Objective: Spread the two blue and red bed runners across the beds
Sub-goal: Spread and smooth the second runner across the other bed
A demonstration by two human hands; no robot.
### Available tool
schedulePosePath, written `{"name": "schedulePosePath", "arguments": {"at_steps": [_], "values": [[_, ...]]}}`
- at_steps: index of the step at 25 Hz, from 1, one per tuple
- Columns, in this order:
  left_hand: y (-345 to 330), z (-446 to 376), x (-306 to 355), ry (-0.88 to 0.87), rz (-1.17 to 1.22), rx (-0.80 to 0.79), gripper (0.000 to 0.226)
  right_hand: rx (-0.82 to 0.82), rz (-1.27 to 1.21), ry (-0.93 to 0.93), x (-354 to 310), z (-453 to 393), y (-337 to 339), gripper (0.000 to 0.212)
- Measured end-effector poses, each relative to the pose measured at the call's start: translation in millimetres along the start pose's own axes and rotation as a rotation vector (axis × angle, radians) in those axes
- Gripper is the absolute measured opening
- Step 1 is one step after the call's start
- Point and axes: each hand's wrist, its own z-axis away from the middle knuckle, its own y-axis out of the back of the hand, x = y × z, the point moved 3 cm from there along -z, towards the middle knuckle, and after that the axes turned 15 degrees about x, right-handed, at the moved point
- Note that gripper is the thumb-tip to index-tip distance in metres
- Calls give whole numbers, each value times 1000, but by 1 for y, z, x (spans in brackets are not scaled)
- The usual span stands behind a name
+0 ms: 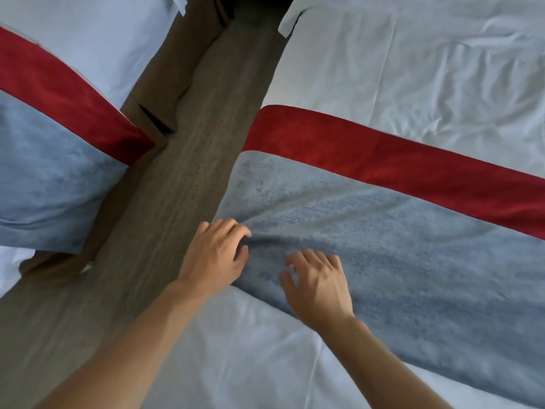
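Note:
A blue and red bed runner point(413, 219) lies across the right bed point(427, 69), its end hanging over the bed's left side. My left hand point(215, 255) grips a fold of the blue cloth at that edge, fingers curled into it. My right hand point(318, 284) rests on the blue part just to the right, fingers spread and bent at the tips. A second blue and red runner point(56, 160) lies across the left bed point(88, 39), with its end draped over the side.
A strip of dark wood-look floor point(182, 172) runs between the two beds. White sheets cover both beds, and the right one is wrinkled at the far right. A dark bed base point(153, 113) shows under the left bed.

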Motion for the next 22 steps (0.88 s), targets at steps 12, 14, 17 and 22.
{"name": "schedulePosePath", "arguments": {"at_steps": [12, 14, 17, 22], "values": [[-40, -181, -112, 45, 161, 98, 22, 202, 220, -87, -2, -226, -40, 21], [-54, -231, -122, 30, 166, 117, 26, 223, 269, -91, 13, -263, -46, 25], [-80, -284, -127, -25, 25, 78, 29, 201, 389, -67, 42, -298, -51, 30], [-114, -307, -118, -3, 170, -103, 30, 157, 447, -157, 79, -320, -53, 18]]}}
